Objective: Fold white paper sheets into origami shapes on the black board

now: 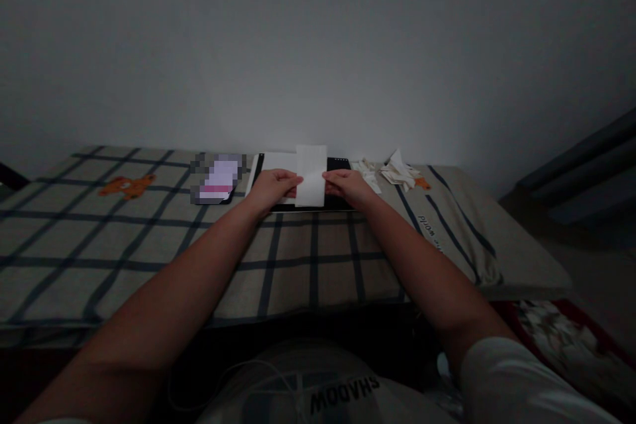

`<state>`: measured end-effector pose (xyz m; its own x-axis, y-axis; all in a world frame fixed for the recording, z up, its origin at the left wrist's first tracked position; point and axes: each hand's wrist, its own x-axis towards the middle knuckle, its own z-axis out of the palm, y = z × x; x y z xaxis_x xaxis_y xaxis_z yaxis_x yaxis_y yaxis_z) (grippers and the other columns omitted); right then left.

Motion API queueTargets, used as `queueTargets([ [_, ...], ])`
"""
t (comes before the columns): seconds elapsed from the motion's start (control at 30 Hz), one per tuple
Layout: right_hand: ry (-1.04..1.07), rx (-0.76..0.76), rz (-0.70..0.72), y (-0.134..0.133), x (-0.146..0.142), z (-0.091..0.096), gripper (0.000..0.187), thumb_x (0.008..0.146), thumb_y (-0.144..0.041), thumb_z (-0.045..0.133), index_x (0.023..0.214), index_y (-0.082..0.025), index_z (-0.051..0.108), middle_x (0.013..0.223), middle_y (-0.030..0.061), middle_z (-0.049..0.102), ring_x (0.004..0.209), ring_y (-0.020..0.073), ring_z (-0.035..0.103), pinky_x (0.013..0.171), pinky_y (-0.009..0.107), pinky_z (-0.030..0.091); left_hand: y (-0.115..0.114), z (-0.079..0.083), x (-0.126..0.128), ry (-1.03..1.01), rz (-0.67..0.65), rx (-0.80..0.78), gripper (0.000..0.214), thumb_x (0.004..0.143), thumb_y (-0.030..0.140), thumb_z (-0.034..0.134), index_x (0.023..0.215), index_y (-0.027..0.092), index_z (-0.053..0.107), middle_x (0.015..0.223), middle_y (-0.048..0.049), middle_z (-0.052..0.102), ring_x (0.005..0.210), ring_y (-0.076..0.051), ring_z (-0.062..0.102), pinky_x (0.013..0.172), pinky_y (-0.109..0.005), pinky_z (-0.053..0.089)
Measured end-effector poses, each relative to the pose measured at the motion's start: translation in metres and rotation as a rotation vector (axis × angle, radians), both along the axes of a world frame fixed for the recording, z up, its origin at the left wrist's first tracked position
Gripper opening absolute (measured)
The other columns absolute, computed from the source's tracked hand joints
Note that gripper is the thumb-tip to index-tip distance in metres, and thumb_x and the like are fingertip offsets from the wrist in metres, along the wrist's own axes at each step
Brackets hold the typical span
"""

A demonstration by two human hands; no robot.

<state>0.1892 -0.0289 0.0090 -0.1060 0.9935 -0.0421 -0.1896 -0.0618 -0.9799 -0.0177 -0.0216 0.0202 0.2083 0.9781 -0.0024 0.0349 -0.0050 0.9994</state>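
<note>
A white strip of paper stands between my two hands, held by its side edges. My left hand pinches the strip's left edge between thumb and fingers. On the opposite edge, my right hand pinches it the same way. Beneath the hands lies a flat black and white board or folder, partly covered by the strip and my fingers. A white sheet shows on its left part. Crumpled paper pieces rest just right of my right hand.
A phone with a lit, blurred screen lies to the left on the checked cloth covering the bed or table. A plain wall rises right behind. At lower right, a red-edged item sits below the cloth's edge.
</note>
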Motion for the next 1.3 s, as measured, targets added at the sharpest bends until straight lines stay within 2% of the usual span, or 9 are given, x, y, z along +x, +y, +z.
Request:
queueTargets([
  [0.17,-0.036,0.02,-0.04,0.0012,0.0012,-0.0022,0.009,0.078,-0.021,0.077,0.075,-0.015,0.071,0.073,0.0024,0.072,0.067,0.0105,0.065,0.071,0.025,0.055,-0.0005,0.0007,0.0014,0.013,-0.014,-0.01,0.01,0.078,0.022,0.075,0.075,0.013,0.07,0.074,-0.0033,0.071,0.064,-0.01,0.064,0.075,-0.028,0.058],
  [0.37,-0.179,0.103,-0.14,0.001,0.0007,-0.0003,0.01,0.075,-0.024,0.078,0.073,-0.016,0.071,0.068,0.0008,0.071,0.063,0.0116,0.063,0.069,0.028,0.054,0.0029,-0.0028,0.001,-0.055,-0.047,-0.049,0.008,0.083,0.021,0.068,0.079,0.014,0.071,0.072,-0.0033,0.072,0.062,-0.01,0.064,0.074,-0.028,0.058],
  [0.57,-0.206,0.19,-0.202,0.0039,0.0036,-0.0029,0.012,0.075,-0.027,0.077,0.073,-0.016,0.072,0.063,-0.0006,0.069,0.056,0.0108,0.06,0.062,0.026,0.051,0.0021,-0.002,-0.0006,0.005,-0.098,-0.106,0.012,0.073,0.023,0.079,0.078,0.014,0.073,0.072,-0.0045,0.073,0.063,-0.011,0.064,0.071,-0.026,0.057],
  [0.67,-0.147,0.162,-0.186,0.0052,0.0031,-0.0048,0.015,0.074,-0.029,0.079,0.076,-0.016,0.073,0.068,0.0005,0.071,0.06,0.0109,0.062,0.064,0.026,0.053,0.0015,-0.0018,-0.0007,0.035,-0.082,-0.081,0.013,0.071,0.023,0.08,0.076,0.013,0.073,0.069,-0.0033,0.071,0.06,-0.01,0.062,0.07,-0.025,0.056],
  [0.8,-0.029,0.073,-0.083,0.0049,0.0015,-0.0055,0.021,0.076,-0.034,0.079,0.082,-0.015,0.073,0.077,0.0033,0.074,0.068,0.0111,0.066,0.071,0.026,0.056,0.0023,-0.0019,-0.0012,0.034,-0.032,-0.034,0.013,0.071,0.023,0.08,0.074,0.013,0.072,0.069,-0.0027,0.071,0.061,-0.01,0.063,0.071,-0.026,0.057],
  [0.9,-0.015,0.042,-0.04,0.0043,0.0018,-0.0059,0.021,0.074,-0.033,0.081,0.082,-0.015,0.073,0.078,0.0035,0.075,0.07,0.0108,0.067,0.072,0.024,0.056,0.0022,-0.0005,-0.0016,0.034,-0.015,-0.011,0.011,0.073,0.023,0.078,0.074,0.014,0.072,0.07,-0.0029,0.072,0.062,-0.01,0.064,0.07,-0.025,0.057],
  [1.03,-0.04,0.055,-0.067,0.0037,0.0018,-0.0052,0.016,0.073,-0.029,0.081,0.077,-0.016,0.072,0.075,0.0027,0.073,0.068,0.011,0.066,0.072,0.026,0.056,0.0018,0.0003,-0.0011,0.039,-0.015,-0.021,0.01,0.074,0.022,0.078,0.073,0.015,0.071,0.069,-0.0035,0.071,0.061,-0.011,0.064,0.071,-0.027,0.058],
  [1.2,-0.14,0.07,-0.17,0.0019,-0.0018,-0.0015,0.01,0.076,-0.023,0.077,0.074,-0.016,0.071,0.069,0.0011,0.071,0.064,0.0107,0.063,0.072,0.028,0.056,0.0025,-0.003,0.0001,0.06,-0.022,-0.023,0.011,0.076,0.024,0.077,0.073,0.016,0.071,0.067,-0.0039,0.07,0.06,-0.011,0.064,0.072,-0.029,0.058],
  [1.3,-0.11,0.042,-0.15,0.0011,-0.0021,-0.0016,0.009,0.078,-0.023,0.076,0.077,-0.015,0.071,0.072,0.0017,0.072,0.065,0.0102,0.064,0.071,0.026,0.056,0.0026,-0.0039,-0.0002,0.078,-0.003,0.008,0.012,0.077,0.026,0.075,0.072,0.015,0.071,0.067,-0.0033,0.07,0.058,-0.011,0.063,0.069,-0.027,0.057],
])
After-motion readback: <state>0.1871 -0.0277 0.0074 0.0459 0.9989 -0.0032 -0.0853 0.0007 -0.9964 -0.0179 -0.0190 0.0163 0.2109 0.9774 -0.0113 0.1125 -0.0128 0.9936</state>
